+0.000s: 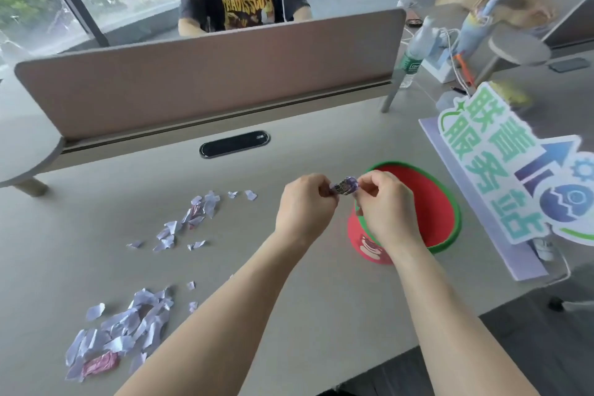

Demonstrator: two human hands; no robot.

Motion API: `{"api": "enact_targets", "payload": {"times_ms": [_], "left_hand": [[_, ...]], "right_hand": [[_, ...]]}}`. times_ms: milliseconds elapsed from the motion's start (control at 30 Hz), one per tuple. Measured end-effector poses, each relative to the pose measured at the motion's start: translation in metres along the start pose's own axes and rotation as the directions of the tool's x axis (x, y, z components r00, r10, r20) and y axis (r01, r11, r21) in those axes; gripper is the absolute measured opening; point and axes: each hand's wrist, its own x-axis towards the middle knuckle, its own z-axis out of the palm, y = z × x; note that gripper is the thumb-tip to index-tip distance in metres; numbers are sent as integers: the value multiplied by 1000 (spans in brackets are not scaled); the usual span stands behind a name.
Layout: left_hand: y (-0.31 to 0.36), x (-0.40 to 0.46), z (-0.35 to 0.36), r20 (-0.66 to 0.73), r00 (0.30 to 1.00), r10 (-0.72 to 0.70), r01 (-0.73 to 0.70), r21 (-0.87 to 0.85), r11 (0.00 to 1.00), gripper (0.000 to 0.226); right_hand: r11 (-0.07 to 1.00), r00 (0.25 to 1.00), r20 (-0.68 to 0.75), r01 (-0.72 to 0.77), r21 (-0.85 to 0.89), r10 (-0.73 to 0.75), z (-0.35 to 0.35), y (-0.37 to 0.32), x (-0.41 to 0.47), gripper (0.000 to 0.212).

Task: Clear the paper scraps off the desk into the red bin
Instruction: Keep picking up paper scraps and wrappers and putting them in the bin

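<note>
left hand [303,202] + right hand [384,202]: pinch paper scrap [344,186] | beside red bin [427,202]

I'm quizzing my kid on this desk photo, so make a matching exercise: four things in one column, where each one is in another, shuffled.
1. bin
2. big scrap pile
3. small scrap
4. cable port

A. near left desk corner
B. pinched between both hands
C. by the divider
D. just behind the right hand

Pairs: 1-D, 2-A, 3-B, 4-C

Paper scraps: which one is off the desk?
The small crumpled purple printed scrap, pinched between both hands beside the red bin; all others lie on the grey desk.
</note>
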Motion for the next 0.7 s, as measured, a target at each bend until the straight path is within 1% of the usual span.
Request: {"api": "enact_targets", "payload": {"times_ms": [167, 233, 300, 400, 433, 500, 567, 633, 700], "left_hand": [[29, 6, 37, 70, 996, 55, -61, 81, 995, 9], [34, 7, 48, 103, 993, 55, -67, 123, 990, 8], [39, 7, 58, 137, 989, 62, -86, 173, 981, 12], [44, 6, 69, 187, 980, 67, -112, 246, 963, 14], [45, 6, 72, 196, 978, 65, -117, 268, 956, 14], [47, 6, 77, 191, 979, 67, -124, 308, 943, 19], [46, 7, 79, 180, 981, 74, -131, 327, 936, 25], [45, 8, 79, 177, 981, 79, -134, 325, 936, 30], [43, 8, 78, 159, 984, 85, -132, 315, 940, 29]], "right_hand": [[990, 992, 56, -110, -94, 115, -35, 38, 8, 11], [984, 989, 78, -114, -134, 125, -42, 46, 8, 12], [980, 989, 91, -100, -171, 117, -48, 53, 7, 12], [978, 986, 110, -106, -182, 128, -56, 61, 7, 7], [976, 983, 118, -117, -183, 140, -58, 63, 7, 10], [970, 981, 113, -132, -206, 158, -62, 66, 7, 21], [964, 983, 82, -141, -224, 163, -64, 68, 9, 28], [963, 985, 56, -149, -224, 166, -64, 69, 13, 28], [966, 986, 44, -146, -214, 159, -64, 69, 16, 26]]}}
